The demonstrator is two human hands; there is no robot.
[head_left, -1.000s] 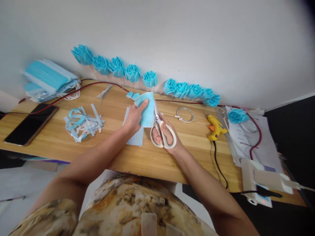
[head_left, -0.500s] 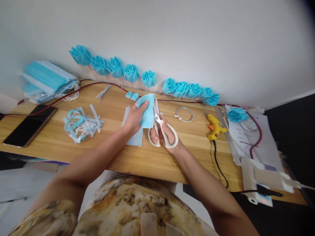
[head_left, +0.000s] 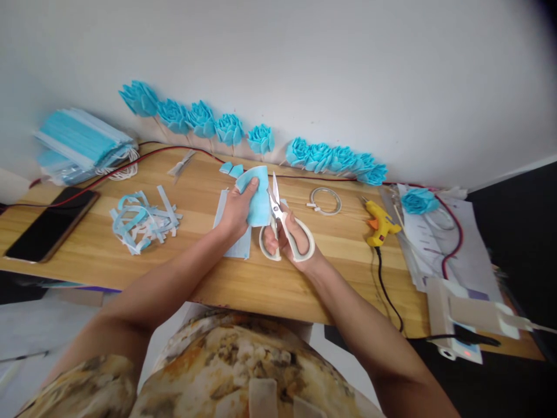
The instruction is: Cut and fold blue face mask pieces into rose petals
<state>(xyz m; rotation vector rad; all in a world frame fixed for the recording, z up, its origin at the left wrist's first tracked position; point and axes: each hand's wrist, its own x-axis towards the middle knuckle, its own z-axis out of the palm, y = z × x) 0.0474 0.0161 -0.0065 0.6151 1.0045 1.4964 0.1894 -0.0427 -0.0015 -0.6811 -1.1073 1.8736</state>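
My left hand (head_left: 238, 210) pinches a blue sheet of face mask fabric (head_left: 260, 200), thumb on top, held above the table. In my right hand (head_left: 290, 232) is a pair of scissors (head_left: 277, 210) with white handles, fingers through the loops and blades pointing away from me. The blades lie along the right edge of the fabric, slightly parted. Under my left hand a flat pale blue mask piece (head_left: 238, 247) rests on the wood. Small cut blue pieces (head_left: 231, 169) lie just beyond the fabric.
Blue fabric flowers (head_left: 261, 139) line the wall. At left are stacked masks (head_left: 82, 139), a phone (head_left: 52, 223) and cut strips (head_left: 143, 220). A tape roll (head_left: 325, 201), yellow glue gun (head_left: 379, 222) and power strip (head_left: 452, 319) are at right. A red-black cable (head_left: 174, 146) crosses the back.
The fabric and both hands have shifted very slightly left in view, as has much of the scene. The grip on the fabric and scissors is the same.
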